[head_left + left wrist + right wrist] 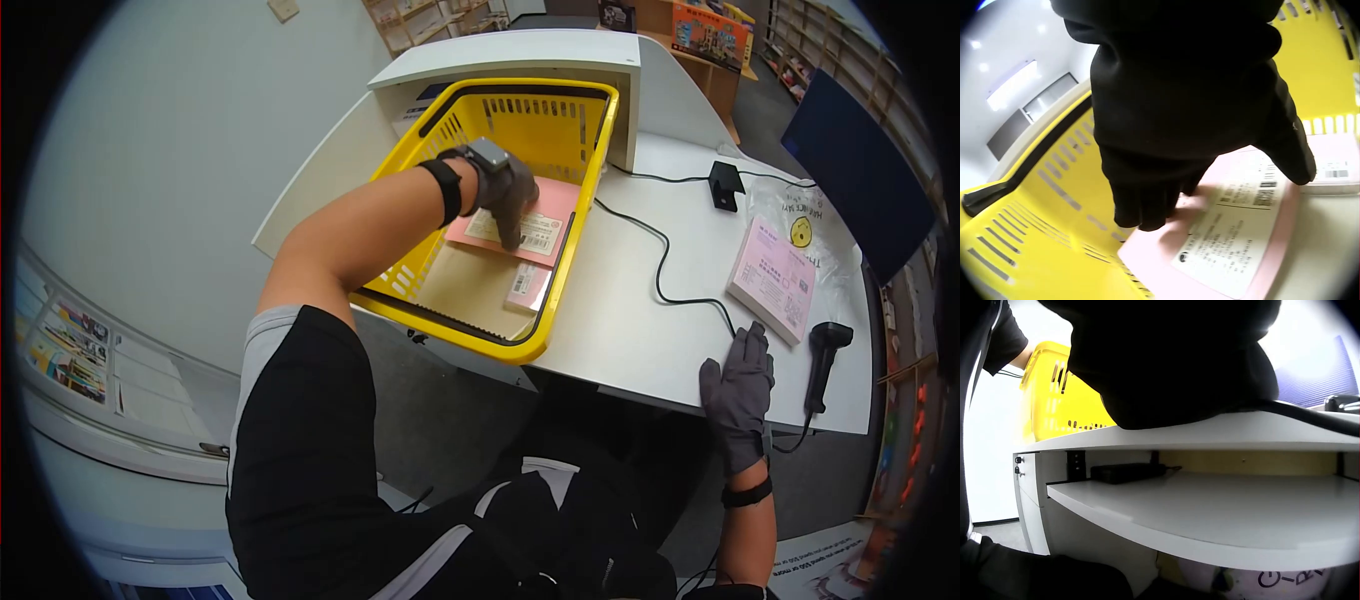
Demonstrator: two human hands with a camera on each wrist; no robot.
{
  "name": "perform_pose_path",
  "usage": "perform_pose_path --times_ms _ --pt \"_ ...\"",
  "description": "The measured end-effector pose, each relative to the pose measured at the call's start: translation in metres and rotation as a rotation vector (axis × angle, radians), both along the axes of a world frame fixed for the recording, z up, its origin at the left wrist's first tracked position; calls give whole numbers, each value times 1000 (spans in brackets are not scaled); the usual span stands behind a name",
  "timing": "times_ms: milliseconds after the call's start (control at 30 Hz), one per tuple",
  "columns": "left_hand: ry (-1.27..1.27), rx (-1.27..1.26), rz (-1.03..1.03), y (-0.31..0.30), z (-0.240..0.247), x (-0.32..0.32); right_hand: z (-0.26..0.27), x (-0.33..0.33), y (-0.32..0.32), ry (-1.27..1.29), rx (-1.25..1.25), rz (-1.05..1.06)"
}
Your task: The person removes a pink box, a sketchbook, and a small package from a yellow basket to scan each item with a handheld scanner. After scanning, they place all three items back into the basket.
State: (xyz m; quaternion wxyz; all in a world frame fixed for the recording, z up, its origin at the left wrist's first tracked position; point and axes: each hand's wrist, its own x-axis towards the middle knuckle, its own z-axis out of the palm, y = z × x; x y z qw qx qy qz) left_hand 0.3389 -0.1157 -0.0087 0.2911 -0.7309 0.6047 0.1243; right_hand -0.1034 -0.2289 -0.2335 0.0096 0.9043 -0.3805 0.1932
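Inside the yellow basket [568, 290], my left hand [503, 200] reaches down over a pink book [560, 200] with a white barcode label. In the left wrist view the gloved left hand [1185, 119] spans the pink book [1260, 250], thumb spread from the fingers; exact contact is hard to see. Another pink-and-white book [527, 287] lies partly beneath or beside it. My right hand [740, 395] rests flat on the desk's front edge, fingers extended near a thick pink book [773, 280]. Its fingers are not distinguishable in the right wrist view.
A black scanner [824, 365] lies right of the thick book, on the white desk [620, 330]. Behind are a clear plastic bag [835, 235], a small black device [725, 187] and a dark screen [855, 175]. Cables cross the desktop. A shelf [1210, 519] runs below it.
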Motion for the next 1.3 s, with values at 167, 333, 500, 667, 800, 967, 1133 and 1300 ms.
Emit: perform_pose_path --times_ms 167,333,500,667,800,967,1133,1300 --pt "-208 92 -67 3 -32 -29 3 1 5 10 31 -15" --pt "153 -426 -303 -23 -122 22 8 2 5 7 73 -27" --pt "-251 -548 -538 0 -87 37 11 1 8 -26 53 -43" --pt "-377 -497 -294 -11 -43 39 2 1 4 -50 26 -24" --pt "-413 -486 -168 -11 -8 25 8 2 5 -36 51 -31" --pt "-289 -592 73 4 52 -16 7 1 4 -38 63 -26" --pt "-296 -643 187 14 128 -50 7 1 5 -49 54 -34" --pt "-192 -883 135 2 165 -85 17 -3 7 -37 90 -17"
